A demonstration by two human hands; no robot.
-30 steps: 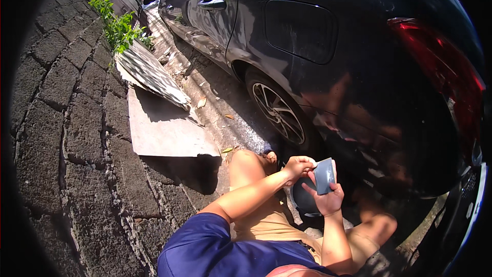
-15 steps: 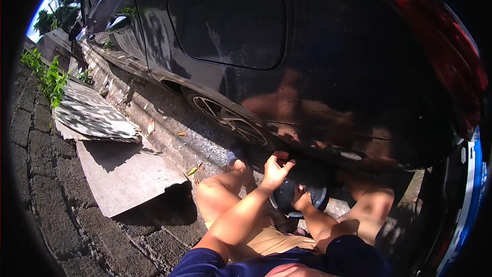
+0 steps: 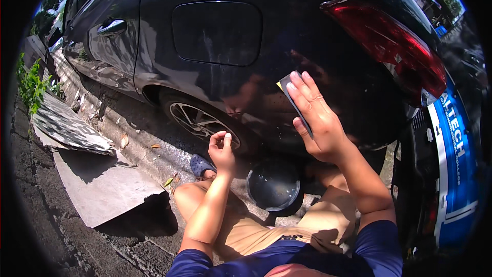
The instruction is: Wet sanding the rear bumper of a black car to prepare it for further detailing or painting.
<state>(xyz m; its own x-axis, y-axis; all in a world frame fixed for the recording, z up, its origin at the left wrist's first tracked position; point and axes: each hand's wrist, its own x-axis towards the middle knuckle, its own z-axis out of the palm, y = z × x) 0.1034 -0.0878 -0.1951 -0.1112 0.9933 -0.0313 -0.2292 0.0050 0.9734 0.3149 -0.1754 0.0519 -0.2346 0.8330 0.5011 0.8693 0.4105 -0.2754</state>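
My right hand [image 3: 324,123] is raised close to the dark car's rear panel [image 3: 287,87]. Its fingers are extended and pressed along a thin dark flat piece that looks like sandpaper [image 3: 297,103], with a yellow edge at its upper corner. Whether the piece touches the paint I cannot tell. My left hand [image 3: 222,153] is held up in front of the rear wheel [image 3: 197,120], fingers curled and thumb near the index finger; its palm is hidden. Below and between the hands stands a black bucket [image 3: 296,201] with water in it, between my knees.
A red tail light [image 3: 394,46] and a blue-and-white printed panel [image 3: 453,143] are on the right. The fuel flap [image 3: 218,33] above bears pale streaks. Grey boards [image 3: 100,190] lie over stone blocks [image 3: 46,210] on the left, beside a green plant [image 3: 32,87].
My right hand has come up out of the bucket to the car's side, with the dark flat piece now visible in it. My left hand has moved left, and the view has turned right.
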